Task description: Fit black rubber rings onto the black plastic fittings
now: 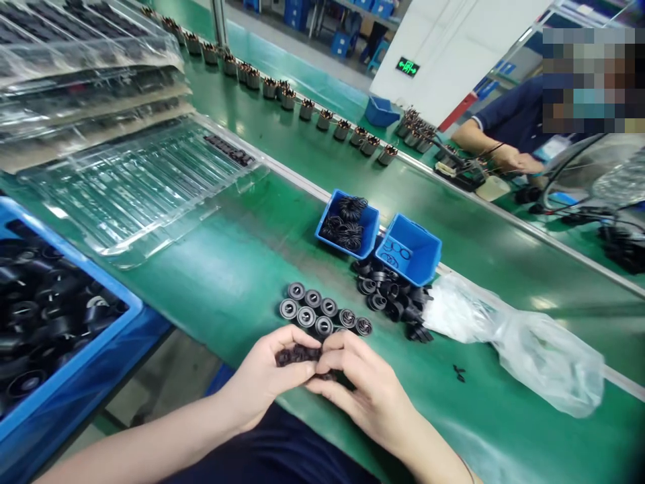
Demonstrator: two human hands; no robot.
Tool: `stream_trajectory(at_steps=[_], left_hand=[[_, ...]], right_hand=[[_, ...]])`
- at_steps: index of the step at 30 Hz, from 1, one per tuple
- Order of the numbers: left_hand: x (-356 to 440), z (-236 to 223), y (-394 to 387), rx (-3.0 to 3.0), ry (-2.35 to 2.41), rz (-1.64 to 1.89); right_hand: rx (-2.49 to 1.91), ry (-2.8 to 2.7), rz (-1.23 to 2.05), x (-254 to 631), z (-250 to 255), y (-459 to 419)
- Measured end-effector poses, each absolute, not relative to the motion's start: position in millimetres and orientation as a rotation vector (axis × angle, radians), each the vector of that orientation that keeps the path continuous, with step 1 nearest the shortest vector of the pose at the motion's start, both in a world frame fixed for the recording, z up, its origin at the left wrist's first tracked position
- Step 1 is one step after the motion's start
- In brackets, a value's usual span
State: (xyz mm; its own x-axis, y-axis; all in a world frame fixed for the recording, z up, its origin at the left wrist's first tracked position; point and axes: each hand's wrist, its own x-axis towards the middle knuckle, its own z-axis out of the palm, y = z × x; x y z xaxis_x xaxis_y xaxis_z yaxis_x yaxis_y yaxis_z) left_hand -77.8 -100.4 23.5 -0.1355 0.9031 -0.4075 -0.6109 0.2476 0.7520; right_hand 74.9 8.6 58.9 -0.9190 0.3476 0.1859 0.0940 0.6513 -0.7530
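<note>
My left hand (272, 366) is closed round a row of small black ridged parts (297, 355) near the table's front edge. The fingers of my right hand (365, 380) are pinched at the right end of that row, touching my left fingertips and partly hiding the parts. Just beyond my hands, several black cylindrical parts (306, 316) stand upright in rows, round ends up. Two at the right end have finned, spiral-looking tops (347, 318).
Behind stand a blue bin of black rings (347, 225) and a blue bin with few rings (410, 249). Loose black caps (388, 292) and a plastic bag (549, 356) lie right. Clear trays (146, 188) and a blue crate (125, 316) are left. Copper-wound parts (306, 109) line the conveyor; a co-worker's hand (519, 161) is beyond.
</note>
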Motion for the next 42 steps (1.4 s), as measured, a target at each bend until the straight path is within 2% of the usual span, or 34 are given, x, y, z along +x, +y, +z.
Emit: stream_trajectory(at_steps=[5,8,11,26,32,38,42], left_hand=[[-84,26,-103,0.259,1.023,1.318],[-88,24,-104,0.299,1.032,1.283],[-87,21,-105,0.361,0.992,1.236],[-85,20,-101,0.396,0.973,1.208],[-85,16,-101,0.451,0.956,1.199],[-84,16,-103,0.78,1.098,1.195],[-87,19,-107,1.122,1.238,1.173]], right_hand=[[-0.503,-2.387,1.246,79,66,27],[-0.649,-2.347,1.016,79,74,50],[-0.6,-2.467,0.814,73,76,69],[-0.481,-2.743,0.752,51,59,75],[-0.535,-2.719,0.677,59,76,68],[-0.56,-2.749,1.158,66,90,27],[-0.547,-2.642,1.27,66,80,15]])
